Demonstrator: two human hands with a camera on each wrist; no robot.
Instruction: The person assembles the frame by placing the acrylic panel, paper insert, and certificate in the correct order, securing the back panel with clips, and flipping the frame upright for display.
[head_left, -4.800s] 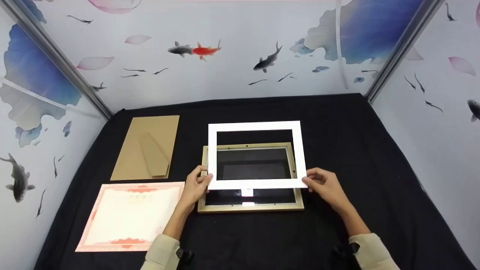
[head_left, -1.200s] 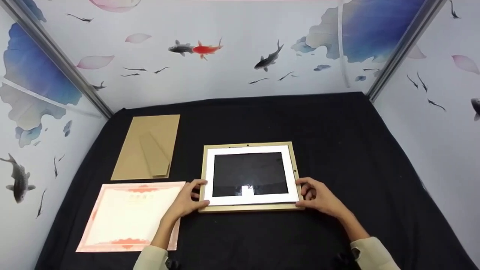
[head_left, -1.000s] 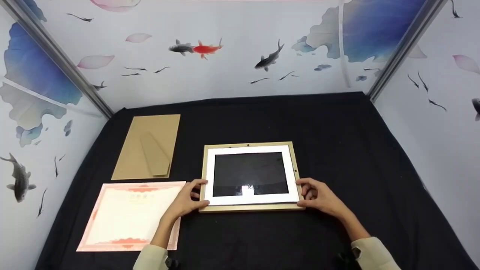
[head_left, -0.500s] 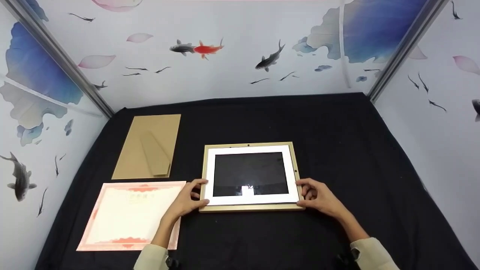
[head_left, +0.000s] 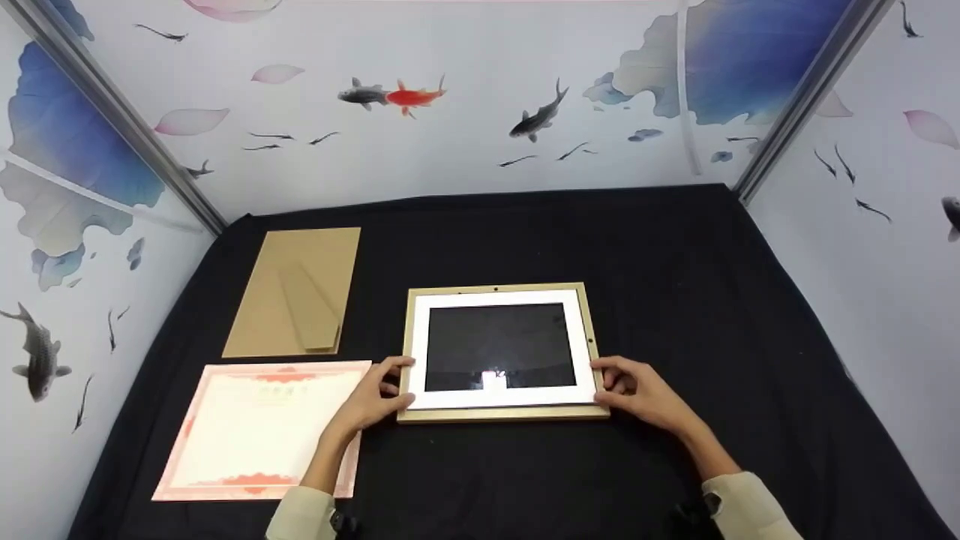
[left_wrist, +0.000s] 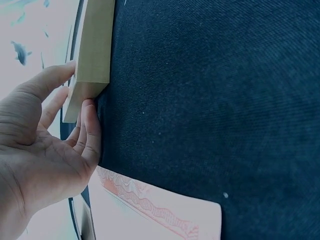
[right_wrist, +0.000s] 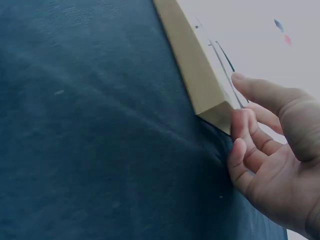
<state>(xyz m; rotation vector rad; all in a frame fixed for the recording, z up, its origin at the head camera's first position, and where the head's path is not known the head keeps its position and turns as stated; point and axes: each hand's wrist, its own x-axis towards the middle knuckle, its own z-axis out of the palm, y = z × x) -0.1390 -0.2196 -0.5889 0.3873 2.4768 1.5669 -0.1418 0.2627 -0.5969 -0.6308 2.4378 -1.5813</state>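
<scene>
A gold picture frame [head_left: 502,414] lies flat in the middle of the black cloth. Inside its border sits a white mat board [head_left: 495,399], with dark, shiny glass [head_left: 499,337] showing through the opening. My left hand [head_left: 373,397] grips the frame's left side near the front corner, thumb on top and fingers against the side. Opposite it, my right hand [head_left: 641,394] holds the right side near the front corner, its fingers bent against the side. In the right wrist view, the right thumb [right_wrist: 267,93] is over the frame's top edge.
A certificate [head_left: 255,427] with a pink-red border lies at the left, partly under my left forearm. Behind it rests a brown backing board [head_left: 259,300] with a stand flap. Printed wall panels [head_left: 465,157] enclose the black cloth [head_left: 675,262] at the back and sides.
The mat board, earlier held up over the frame by both hands, now lies within it. Both hands have come down to the frame's sides. Over the last half second, the thumbs have shifted slightly.
</scene>
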